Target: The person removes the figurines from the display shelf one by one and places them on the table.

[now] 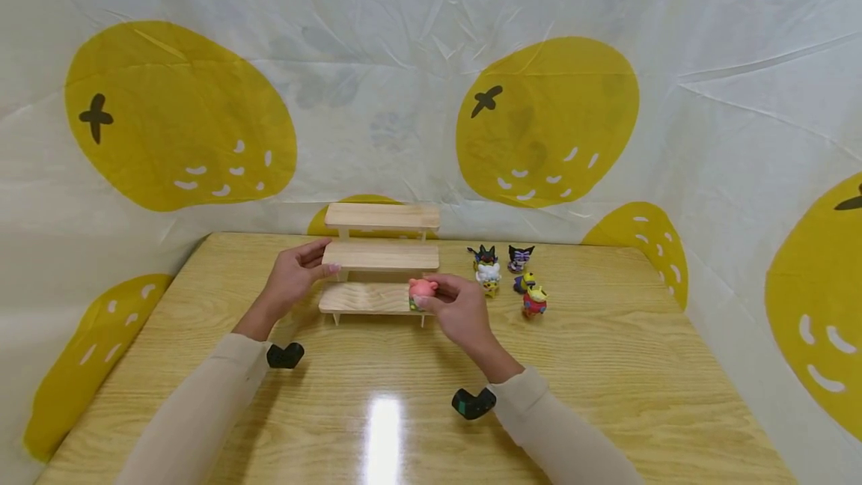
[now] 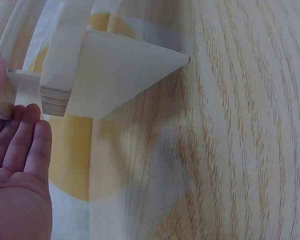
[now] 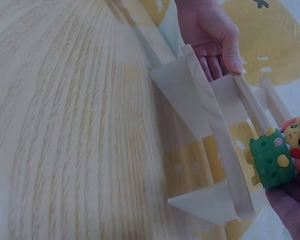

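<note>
A three-step wooden display stand [image 1: 380, 256] stands near the back of the table. My left hand [image 1: 291, 277] grips the left end of its middle step, thumb on top and fingers underneath. My right hand [image 1: 466, 314] pinches a small toy figurine [image 1: 421, 290] at the right end of the lowest step. In the right wrist view the figurine [image 3: 273, 159] shows a yellow face, a pink back and a green spotted block in front. Whether its base touches the step is hard to tell. The left wrist view has the stand's step ends [image 2: 57, 85] beside my left fingers [image 2: 21, 145].
Right of the stand are several figurines: a black one [image 1: 483, 254], a white one [image 1: 488, 275], a purple-and-black one [image 1: 519, 258], a small yellow-and-purple one [image 1: 524, 283] and a red-and-yellow one [image 1: 535, 302]. A fruit-printed cloth [image 1: 390, 126] hangs behind the table [image 1: 606, 388].
</note>
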The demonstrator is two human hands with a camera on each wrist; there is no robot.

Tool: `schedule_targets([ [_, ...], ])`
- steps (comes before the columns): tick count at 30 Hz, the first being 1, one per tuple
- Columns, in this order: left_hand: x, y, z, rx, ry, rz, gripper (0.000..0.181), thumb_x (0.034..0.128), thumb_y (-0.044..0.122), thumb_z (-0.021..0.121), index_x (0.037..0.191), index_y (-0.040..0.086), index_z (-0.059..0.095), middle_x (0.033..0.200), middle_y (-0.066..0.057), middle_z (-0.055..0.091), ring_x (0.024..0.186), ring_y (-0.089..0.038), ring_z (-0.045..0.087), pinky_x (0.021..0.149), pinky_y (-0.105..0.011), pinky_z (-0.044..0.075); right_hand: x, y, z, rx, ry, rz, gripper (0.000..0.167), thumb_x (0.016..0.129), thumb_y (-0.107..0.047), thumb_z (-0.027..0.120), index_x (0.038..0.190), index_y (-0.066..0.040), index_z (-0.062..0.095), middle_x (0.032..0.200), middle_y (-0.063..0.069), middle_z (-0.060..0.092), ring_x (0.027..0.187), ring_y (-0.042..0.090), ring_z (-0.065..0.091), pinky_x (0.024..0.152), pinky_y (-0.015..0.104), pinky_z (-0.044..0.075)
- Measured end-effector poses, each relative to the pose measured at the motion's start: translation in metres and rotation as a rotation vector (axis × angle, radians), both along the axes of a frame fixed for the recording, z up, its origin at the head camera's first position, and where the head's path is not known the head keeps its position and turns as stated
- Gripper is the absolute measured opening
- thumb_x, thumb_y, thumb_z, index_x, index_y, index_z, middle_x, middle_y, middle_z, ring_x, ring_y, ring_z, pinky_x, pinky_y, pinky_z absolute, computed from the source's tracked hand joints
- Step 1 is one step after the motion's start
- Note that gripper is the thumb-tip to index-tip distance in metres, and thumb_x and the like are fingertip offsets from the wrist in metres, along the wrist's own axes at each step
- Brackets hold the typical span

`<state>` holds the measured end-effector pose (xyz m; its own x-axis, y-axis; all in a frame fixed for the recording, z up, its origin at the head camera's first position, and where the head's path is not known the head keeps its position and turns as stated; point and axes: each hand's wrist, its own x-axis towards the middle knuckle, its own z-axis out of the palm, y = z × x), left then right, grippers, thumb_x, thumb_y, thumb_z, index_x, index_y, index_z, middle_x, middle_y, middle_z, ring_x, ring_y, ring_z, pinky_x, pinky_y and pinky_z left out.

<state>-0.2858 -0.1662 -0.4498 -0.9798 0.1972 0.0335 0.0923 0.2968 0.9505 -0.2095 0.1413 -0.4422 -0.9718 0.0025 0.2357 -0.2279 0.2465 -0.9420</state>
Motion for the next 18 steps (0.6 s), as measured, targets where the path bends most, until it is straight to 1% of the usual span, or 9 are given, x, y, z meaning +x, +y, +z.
schedule_targets([
  [5, 0.001, -0.001, 0.0, 0.006, -0.002, 0.002, 0.069, 0.1005, 0.021, 0.072, 0.16, 0.007, 0.041, 0.168, -0.019, 0.036, 0.156, -0.037, 0.036, 0.12, -0.049, 0.04, 0.0, 0.005, -0.004, -0.007, 0.004, 0.002, 0.031, 0.085, 0.005, 0.082, 0.115, 0.007, 0.076, 0.113, 0.026, 0.076, 0.105, 0.036, 0.076, 0.086, 0.031, 0.066],
  [12, 0.0, -0.001, 0.0, -0.001, 0.008, 0.003, 0.068, 0.1001, 0.022, 0.073, 0.16, 0.008, 0.042, 0.167, -0.02, 0.037, 0.155, -0.038, 0.038, 0.12, -0.049, 0.041, 0.003, 0.015, -0.004, -0.016, -0.019, -0.026, 0.032, 0.084, 0.003, 0.083, 0.116, 0.004, 0.077, 0.115, 0.024, 0.077, 0.106, 0.036, 0.075, 0.086, 0.028, 0.065],
  [18, 0.0, 0.0, 0.0, -0.007, 0.009, 0.001, 0.069, 0.1001, 0.022, 0.073, 0.16, 0.007, 0.042, 0.167, -0.021, 0.037, 0.155, -0.038, 0.037, 0.12, -0.05, 0.04, 0.001, 0.024, -0.005, 0.009, 0.013, -0.042, 0.031, 0.085, 0.003, 0.083, 0.115, 0.005, 0.077, 0.115, 0.025, 0.076, 0.107, 0.036, 0.076, 0.087, 0.027, 0.065],
])
